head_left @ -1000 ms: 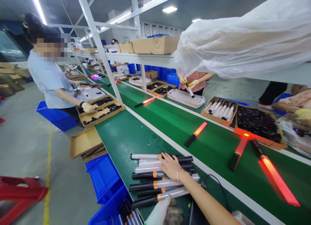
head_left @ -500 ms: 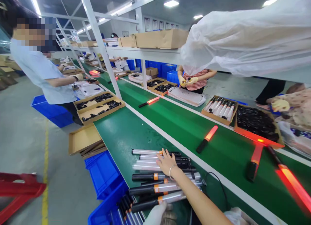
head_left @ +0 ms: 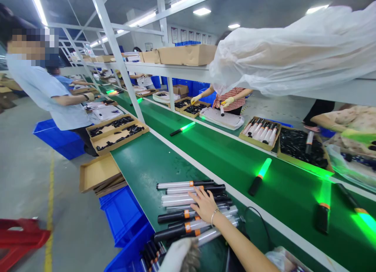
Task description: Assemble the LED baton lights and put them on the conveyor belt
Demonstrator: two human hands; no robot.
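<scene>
On the green worktop lies a loose row of light sticks (head_left: 176, 202) with clear tubes, black handles and orange bands. My right hand (head_left: 205, 204), bare with a bracelet, rests on them palm down, its fingers spread. My left hand (head_left: 181, 253) wears a white-grey glove and is at the near end of the row. Its fingers look curled around the handle of the nearest light stick (head_left: 210, 236), though they are blurred and hide that handle.
A green conveyor belt (head_left: 223, 158) carries sticks glowing green. Blue bins (head_left: 123, 213) and cardboard trays (head_left: 98, 172) stand left of the worktop. A white post (head_left: 117, 56) and a plastic-covered shelf (head_left: 282, 49) rise beyond. Co-workers stand along both sides.
The glowing sticks on the belt have turned from red to green. My gloved left hand has moved left along the nearest stick. My right hand stays on the row, its fingers spread wider.
</scene>
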